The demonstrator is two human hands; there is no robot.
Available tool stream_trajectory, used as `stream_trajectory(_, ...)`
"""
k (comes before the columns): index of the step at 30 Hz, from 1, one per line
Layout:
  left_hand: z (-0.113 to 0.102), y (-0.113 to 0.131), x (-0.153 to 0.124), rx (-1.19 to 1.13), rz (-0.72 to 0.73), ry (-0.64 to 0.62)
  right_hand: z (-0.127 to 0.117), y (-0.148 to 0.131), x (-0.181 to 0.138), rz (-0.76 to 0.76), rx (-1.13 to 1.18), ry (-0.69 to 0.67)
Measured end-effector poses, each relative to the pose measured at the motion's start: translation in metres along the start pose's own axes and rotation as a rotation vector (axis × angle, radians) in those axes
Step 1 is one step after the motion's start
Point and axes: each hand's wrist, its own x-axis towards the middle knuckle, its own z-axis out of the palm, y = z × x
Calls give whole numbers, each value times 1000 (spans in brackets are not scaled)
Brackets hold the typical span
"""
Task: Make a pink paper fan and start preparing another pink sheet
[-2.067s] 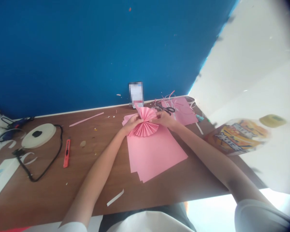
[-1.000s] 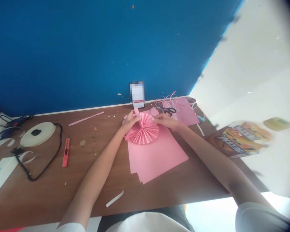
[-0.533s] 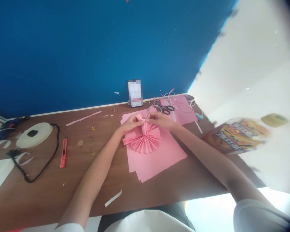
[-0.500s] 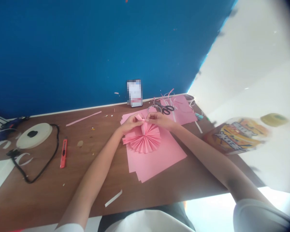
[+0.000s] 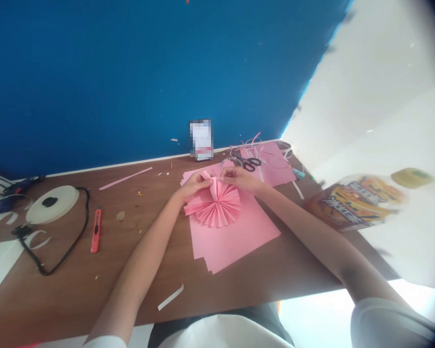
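Note:
A pleated pink paper fan (image 5: 219,210), spread nearly into a full round, lies over a stack of pink paper sheets (image 5: 235,244). At its far edge my left hand (image 5: 195,186) pinches a folded end of the fan between thumb and fingers. Just to the right, my right hand (image 5: 237,178) pinches the facing edge of the same fan. A narrow gap shows between the two pinched ends. The exact fingertip contact is small and partly hidden by the folds.
Black-handled scissors (image 5: 250,163) lie near pink sheets and paper strips at the back. A phone (image 5: 202,140) leans on the blue wall. To the right is a large bottle (image 5: 355,202). On the left are a red cutter knife (image 5: 96,231), a white disc (image 5: 52,204) and a black cable (image 5: 67,249).
Both hands keep their pinch on the fan. The two held ends have drawn slightly apart, opening a small gap at the top.

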Motion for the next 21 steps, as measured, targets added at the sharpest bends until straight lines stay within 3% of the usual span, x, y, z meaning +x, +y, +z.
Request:
stream_trajectory(14,0,2,-4,-101,-40,7,-6,3,1,17,44,64)
stream_trajectory(21,0,0,-1,12,26,35,-3,1,-1,27,87,93)
